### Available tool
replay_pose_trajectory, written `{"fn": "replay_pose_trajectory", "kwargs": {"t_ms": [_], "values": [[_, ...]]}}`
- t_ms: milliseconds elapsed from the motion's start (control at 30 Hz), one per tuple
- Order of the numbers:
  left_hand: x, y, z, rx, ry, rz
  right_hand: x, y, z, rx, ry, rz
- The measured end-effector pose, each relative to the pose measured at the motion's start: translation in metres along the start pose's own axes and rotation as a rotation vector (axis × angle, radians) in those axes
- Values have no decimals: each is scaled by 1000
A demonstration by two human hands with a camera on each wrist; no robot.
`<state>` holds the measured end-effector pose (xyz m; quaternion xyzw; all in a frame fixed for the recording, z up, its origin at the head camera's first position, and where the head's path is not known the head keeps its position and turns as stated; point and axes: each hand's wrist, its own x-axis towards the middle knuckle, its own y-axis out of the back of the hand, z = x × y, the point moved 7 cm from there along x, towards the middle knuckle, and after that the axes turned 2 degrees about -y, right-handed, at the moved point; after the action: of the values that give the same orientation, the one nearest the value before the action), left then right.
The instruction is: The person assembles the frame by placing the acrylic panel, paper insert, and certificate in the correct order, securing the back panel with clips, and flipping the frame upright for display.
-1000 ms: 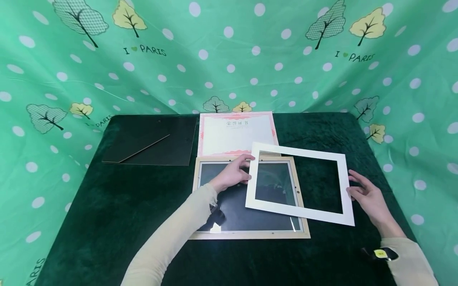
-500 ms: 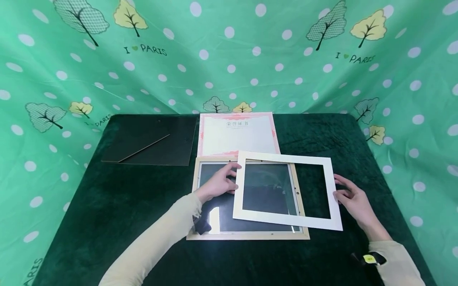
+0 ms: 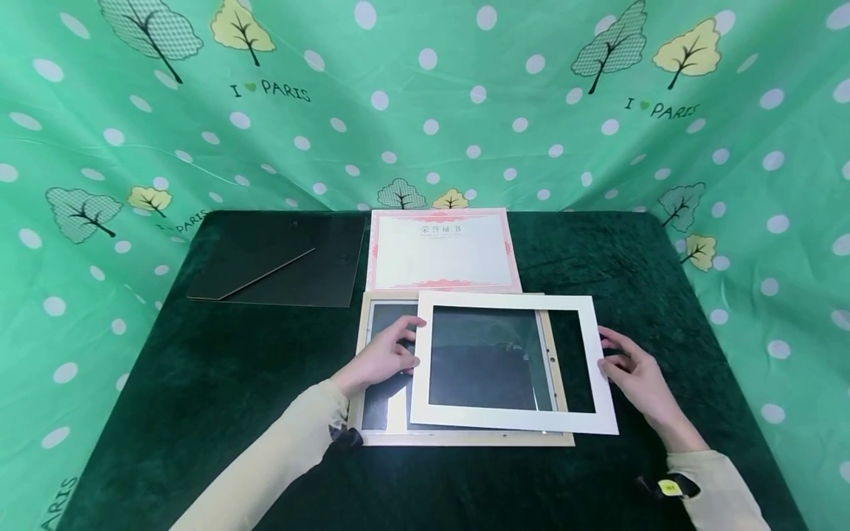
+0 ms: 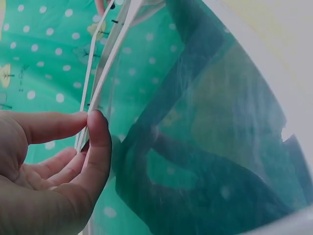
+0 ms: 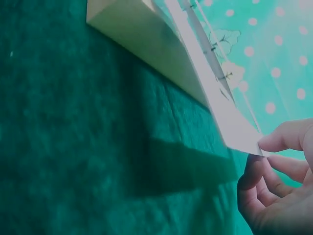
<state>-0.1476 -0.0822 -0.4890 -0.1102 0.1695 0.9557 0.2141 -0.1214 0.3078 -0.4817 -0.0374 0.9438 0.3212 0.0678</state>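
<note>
A white picture mat (image 3: 505, 301) with a rectangular opening hangs close over a pale wooden picture frame (image 3: 465, 439), shifted toward its right side. My left hand (image 3: 380, 355) pinches the mat's left edge between thumb and fingers, over the frame's left part. At the mat's right edge, my right hand (image 3: 634, 376) pinches it beyond the frame. Clear glazing (image 3: 392, 317) shows inside the frame. In the left wrist view the thumb and fingers (image 4: 100, 142) close on the thin edge; in the right wrist view the mat's corner (image 5: 244, 142) sits in the fingertips.
Behind the frame lies a certificate (image 3: 441, 254) with a pink border. A black backing board (image 3: 312, 284) with a stand flap rests at the back left. Dark green cloth (image 3: 199, 383) covers the table, and a dotted green curtain (image 3: 425, 110) encloses it.
Both hands have carried the mat left and toward the person, so it now overlaps more of the frame and has turned more level with it. Frame, certificate and board stay put.
</note>
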Motion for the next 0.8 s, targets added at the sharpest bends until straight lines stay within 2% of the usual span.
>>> {"fn": "replay_pose_trajectory", "kwargs": {"t_ms": [133,300,500,800], "values": [[-10,10,-5,57,11,17,1,-9,-5,20,17,-21],[-19,24,-11,74,38,58,2,-17,-15,54,36,-39],[-31,36,-12,85,11,107,2,-24,-29,92,51,-61],[-48,36,-10,288,-24,124,3,-34,-40,125,102,-56]]}}
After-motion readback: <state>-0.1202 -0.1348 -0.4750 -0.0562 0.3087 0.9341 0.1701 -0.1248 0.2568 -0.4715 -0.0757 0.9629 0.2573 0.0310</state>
